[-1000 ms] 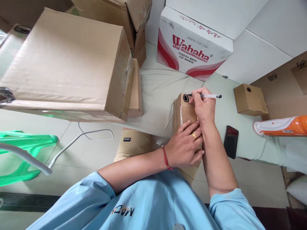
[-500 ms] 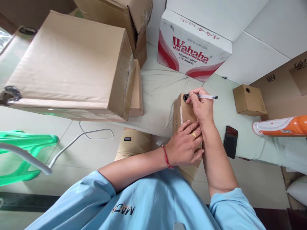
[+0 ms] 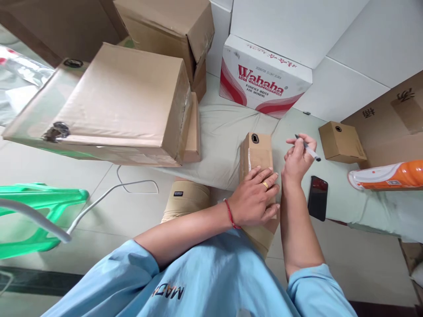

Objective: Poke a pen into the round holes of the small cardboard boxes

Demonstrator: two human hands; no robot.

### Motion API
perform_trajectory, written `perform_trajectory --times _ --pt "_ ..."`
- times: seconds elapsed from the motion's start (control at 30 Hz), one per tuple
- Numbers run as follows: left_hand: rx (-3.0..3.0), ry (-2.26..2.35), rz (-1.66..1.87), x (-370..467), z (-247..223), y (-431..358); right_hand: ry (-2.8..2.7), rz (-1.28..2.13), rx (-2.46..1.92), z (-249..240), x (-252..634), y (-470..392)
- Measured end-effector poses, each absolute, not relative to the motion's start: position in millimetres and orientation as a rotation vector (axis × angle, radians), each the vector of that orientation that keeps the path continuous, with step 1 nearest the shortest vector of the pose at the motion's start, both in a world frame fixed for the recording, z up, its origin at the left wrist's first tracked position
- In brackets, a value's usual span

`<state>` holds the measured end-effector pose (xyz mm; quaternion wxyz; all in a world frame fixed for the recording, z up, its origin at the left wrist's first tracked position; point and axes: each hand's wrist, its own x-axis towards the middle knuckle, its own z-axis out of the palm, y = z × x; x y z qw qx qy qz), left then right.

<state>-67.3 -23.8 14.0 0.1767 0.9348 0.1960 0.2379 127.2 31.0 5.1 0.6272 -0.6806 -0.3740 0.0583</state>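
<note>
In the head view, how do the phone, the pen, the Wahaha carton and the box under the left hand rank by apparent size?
1. Wahaha carton
2. Box under the left hand, partly covered
3. Phone
4. Pen

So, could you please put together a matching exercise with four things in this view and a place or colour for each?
Things:
1. pen
2. left hand
3. phone
4. Wahaha carton

Places and colours:
A. white and red
B. held in the right hand
C. black, lying to the right of the right forearm
D. resting on the brown box

Right pairs: 1-B, 2-D, 3-C, 4-A.
</note>
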Motion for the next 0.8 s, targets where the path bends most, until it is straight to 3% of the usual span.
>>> perform_trajectory --times 0.13,0.27,0.37,0.57,0.8 --pt "2.653 0.554 0.706 -67.2 12.4 -24.3 -1.144 -0.105 -2.053 -19.9 159.3 -20.8" --pt "2.658 0.558 0.712 -67.1 11.9 -24.4 -1.221 0.096 -2.523 -42.3 176.7 -63.7" --pt "2.659 0.559 0.715 -68.2 12.1 -25.2 -1.213 0.144 -2.573 -52.1 185.6 -92.7" --pt "2.649 0.542 0.713 -71.1 11.6 -26.5 -0.901 -0.323 -2.618 -66.7 213.3 -158.5" --pt "2.470 0.532 0.884 -66.0 2.3 -22.3 -0.663 -0.068 -2.758 -72.9 218.0 -166.9"
